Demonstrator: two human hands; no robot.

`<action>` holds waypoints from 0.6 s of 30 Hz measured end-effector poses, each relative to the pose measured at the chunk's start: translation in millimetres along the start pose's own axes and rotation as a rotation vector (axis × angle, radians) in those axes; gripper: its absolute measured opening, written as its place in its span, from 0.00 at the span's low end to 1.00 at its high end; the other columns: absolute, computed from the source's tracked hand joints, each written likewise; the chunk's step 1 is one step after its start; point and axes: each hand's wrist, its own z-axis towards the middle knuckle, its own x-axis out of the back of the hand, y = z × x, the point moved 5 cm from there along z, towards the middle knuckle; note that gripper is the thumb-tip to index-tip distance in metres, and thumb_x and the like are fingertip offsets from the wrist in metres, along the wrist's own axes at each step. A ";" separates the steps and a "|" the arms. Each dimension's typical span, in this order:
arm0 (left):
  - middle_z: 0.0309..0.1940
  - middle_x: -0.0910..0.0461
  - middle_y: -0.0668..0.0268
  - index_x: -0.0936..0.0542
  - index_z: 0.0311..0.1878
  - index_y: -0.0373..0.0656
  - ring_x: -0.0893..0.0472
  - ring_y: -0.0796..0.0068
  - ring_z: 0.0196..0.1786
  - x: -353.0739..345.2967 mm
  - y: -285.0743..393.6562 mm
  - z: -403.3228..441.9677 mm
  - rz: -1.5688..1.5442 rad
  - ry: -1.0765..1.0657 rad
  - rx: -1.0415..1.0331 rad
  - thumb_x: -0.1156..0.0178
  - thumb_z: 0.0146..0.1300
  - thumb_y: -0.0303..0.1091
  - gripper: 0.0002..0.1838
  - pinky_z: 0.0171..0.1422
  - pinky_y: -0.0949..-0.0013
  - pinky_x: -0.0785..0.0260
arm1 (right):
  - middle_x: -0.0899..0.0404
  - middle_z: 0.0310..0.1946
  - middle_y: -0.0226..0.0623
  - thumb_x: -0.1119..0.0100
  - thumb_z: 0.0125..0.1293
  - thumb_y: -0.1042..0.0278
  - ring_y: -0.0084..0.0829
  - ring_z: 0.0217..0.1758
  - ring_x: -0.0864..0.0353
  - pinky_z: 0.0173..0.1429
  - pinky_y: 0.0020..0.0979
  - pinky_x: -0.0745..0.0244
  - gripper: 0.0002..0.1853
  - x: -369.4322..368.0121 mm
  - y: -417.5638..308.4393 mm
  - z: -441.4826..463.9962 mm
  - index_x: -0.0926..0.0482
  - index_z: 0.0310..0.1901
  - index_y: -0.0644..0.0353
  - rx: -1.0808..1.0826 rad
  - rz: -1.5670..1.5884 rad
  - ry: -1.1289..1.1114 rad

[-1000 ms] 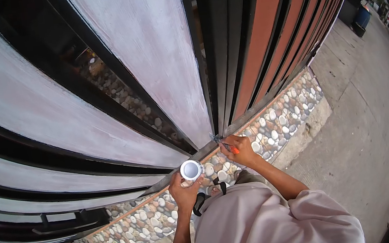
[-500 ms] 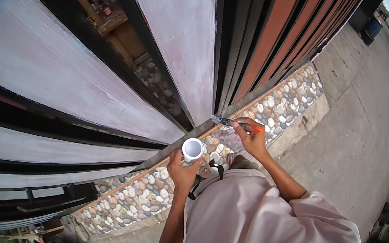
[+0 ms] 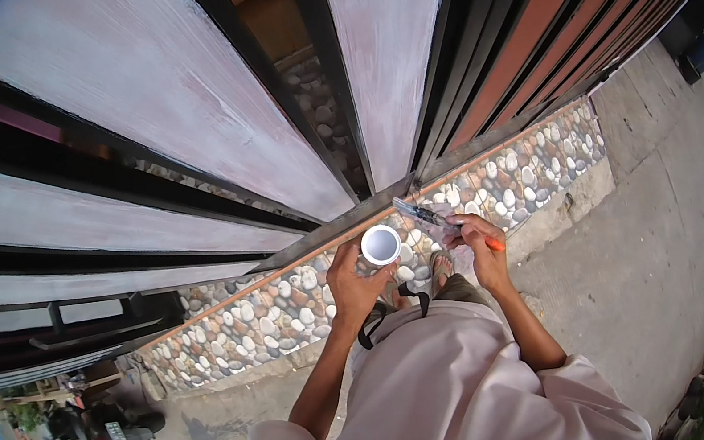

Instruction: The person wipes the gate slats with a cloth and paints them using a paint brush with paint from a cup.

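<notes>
A white cup (image 3: 381, 246) with pale content inside is held upright in my left hand (image 3: 355, 281), the fingers wrapped round its side. In my right hand (image 3: 485, 253) is a paintbrush (image 3: 426, 213) with an orange handle end. Its pale-tipped bristles point up and left, just right of the cup and apart from it. Beyond both hands stand tall slats coated in streaky whitish paint (image 3: 387, 53), set between black bars. The bristles are near the foot of the closest whitish slat, over the pebbled strip.
Orange-brown slats (image 3: 538, 5) continue to the right. A pebbled ledge (image 3: 267, 322) runs along the fence base, with my feet beside it. Grey concrete pavement (image 3: 647, 268) spreads to the right. A parked motorcycle (image 3: 102, 428) is at the lower left, and a dark blue bin (image 3: 697, 59) at the upper right.
The brush has come away from the slat's foot and back toward my body. The cup is still in my left hand, and the view has shifted, showing the motorcycle more fully.
</notes>
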 end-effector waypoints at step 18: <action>0.36 0.17 0.63 0.17 0.43 0.39 0.17 0.69 0.38 -74.1 19.8 -76.6 -0.078 0.077 0.151 0.20 0.46 0.28 0.20 0.43 0.66 0.26 | 0.14 0.40 0.35 0.25 0.57 0.71 0.29 0.43 0.17 0.49 0.31 0.23 0.15 19.6 -9.4 -57.9 0.13 0.47 0.58 0.444 -0.223 -0.081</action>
